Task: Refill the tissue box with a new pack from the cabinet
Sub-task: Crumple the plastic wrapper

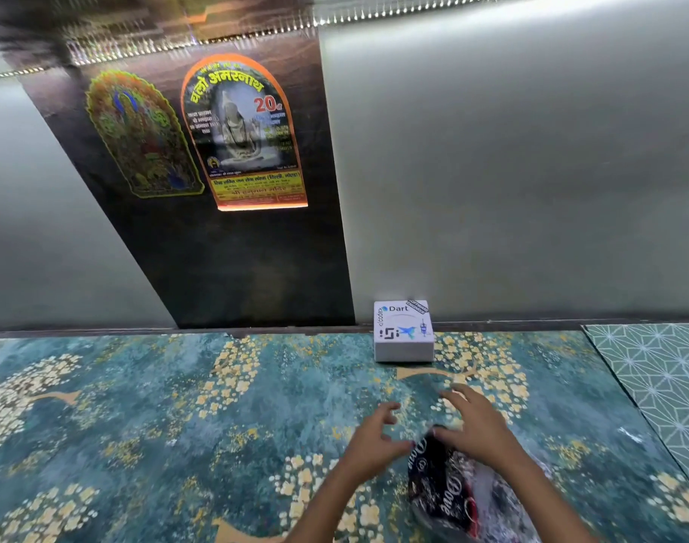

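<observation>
A white tissue box [403,340] with stickers on its lid stands on the teal flowered surface [178,405], close to the back wall. Nearer to me is a black plastic tissue pack [446,489] with white lettering and some red, blurred at its near end. My right hand [478,429] is over the pack's far end, thumb pressed on it and fingers spread toward the box. My left hand [374,438] is just left of the pack, fingers curled and apart, thumb tip at the pack's corner. Both hands are a short way in front of the box.
A dark wooden panel [225,260] with two arched religious stickers rises behind the surface between grey wall panels. A green sheet with a geometric pattern [664,378] adjoins the surface on the right. The teal surface stretches far to the left.
</observation>
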Tool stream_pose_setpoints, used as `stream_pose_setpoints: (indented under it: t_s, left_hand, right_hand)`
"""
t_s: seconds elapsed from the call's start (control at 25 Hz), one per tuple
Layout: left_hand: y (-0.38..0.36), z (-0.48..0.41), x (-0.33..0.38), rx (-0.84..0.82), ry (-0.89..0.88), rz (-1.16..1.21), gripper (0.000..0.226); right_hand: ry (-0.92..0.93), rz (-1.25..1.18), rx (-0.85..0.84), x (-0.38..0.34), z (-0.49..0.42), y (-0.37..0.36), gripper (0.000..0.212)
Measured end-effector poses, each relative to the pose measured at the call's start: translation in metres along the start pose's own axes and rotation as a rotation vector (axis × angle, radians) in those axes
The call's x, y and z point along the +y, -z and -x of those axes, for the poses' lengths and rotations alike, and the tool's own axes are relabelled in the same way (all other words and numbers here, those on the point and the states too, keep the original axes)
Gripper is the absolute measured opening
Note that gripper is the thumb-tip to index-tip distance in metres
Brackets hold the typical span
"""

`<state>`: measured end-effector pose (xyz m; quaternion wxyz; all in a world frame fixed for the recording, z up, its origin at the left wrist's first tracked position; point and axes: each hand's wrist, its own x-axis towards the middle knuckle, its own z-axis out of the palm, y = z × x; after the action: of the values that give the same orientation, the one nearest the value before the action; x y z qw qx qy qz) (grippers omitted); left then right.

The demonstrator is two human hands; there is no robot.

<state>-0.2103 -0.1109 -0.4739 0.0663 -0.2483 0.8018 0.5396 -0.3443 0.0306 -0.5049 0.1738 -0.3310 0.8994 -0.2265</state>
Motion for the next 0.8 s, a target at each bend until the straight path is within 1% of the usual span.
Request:
stream_pose_setpoints:
  t_s: [0.04,0.08,0.12,0.16,0.2,0.24,0.28,0.32,0.4,0.44,0.48,0.52,0.56,0.6,0.68,0.72,0.76,0.8]
  left_hand:
    - [-0.017,0.004,-0.006,-0.080,-0.029,-0.163,0.074]
    - [-0.032,0.009,-0.011,-0.131,-0.065,-0.345,0.084]
    - [-0.044,0.012,-0.015,-0.129,-0.108,-0.525,0.089]
    - [-0.055,0.015,-0.020,-0.085,-0.158,-0.668,0.086]
    - [-0.061,0.017,-0.023,-0.024,-0.195,-0.741,0.079]
    - [-0.066,0.018,-0.028,0.026,-0.208,-0.744,0.069]
    - [-0.072,0.023,-0.030,0.052,-0.205,-0.701,0.059]
    - [-0.076,0.026,-0.033,0.068,-0.193,-0.647,0.050]
    - [-0.086,0.037,-0.034,0.119,-0.146,-0.486,0.034]
    - [-0.092,0.045,-0.032,0.176,-0.101,-0.349,0.025]
    - [-0.099,0.054,-0.026,0.230,-0.045,-0.163,0.019]
    - [-0.108,0.063,-0.018,0.248,0.029,0.043,0.025]
    - [-0.118,0.069,-0.012,0.264,0.076,0.227,0.030]
    - [-0.127,0.075,-0.006,0.298,0.115,0.366,0.030]
    - [-0.133,0.088,0.008,0.384,0.159,0.611,0.025]
    - [-0.129,0.093,0.015,0.425,0.160,0.743,0.024]
    - [-0.124,0.100,0.022,0.468,0.155,0.873,0.024]
    - [-0.118,0.107,0.028,0.510,0.170,0.978,0.028]
  right_hand:
    - [-0.069,0.024,-0.060,0.012,0.026,-0.002,0.106]
    - [-0.117,0.061,-0.116,0.024,0.050,-0.006,0.123]
    - [-0.138,0.111,-0.155,0.031,0.069,-0.011,0.130]
    - [-0.139,0.168,-0.181,0.040,0.087,-0.017,0.132]
    - [-0.127,0.204,-0.179,0.044,0.100,-0.021,0.128]
    - [-0.106,0.210,-0.136,0.046,0.110,-0.027,0.119]
    - [-0.071,0.182,-0.054,0.048,0.120,-0.033,0.108]
    - [-0.038,0.125,0.037,0.049,0.127,-0.037,0.092]
    - [-0.043,-0.112,0.264,0.040,0.135,-0.043,0.056]
    - [-0.122,-0.279,0.343,0.032,0.137,-0.040,0.043]
    - [-0.224,-0.481,0.391,0.022,0.136,-0.035,0.037]
    - [-0.302,-0.691,0.425,0.011,0.135,-0.029,0.034]
    - [-0.345,-0.865,0.430,0.004,0.134,-0.025,0.033]
    - [-0.321,-0.953,0.417,-0.006,0.135,-0.021,0.031]
    - [-0.160,-1.042,0.352,-0.025,0.141,-0.020,0.025]
    - [-0.065,-1.088,0.265,-0.033,0.150,-0.017,0.022]
    - [0.034,-1.113,0.165,-0.039,0.159,-0.015,0.027]
    - [0.131,-1.096,0.080,-0.042,0.169,-0.014,0.036]
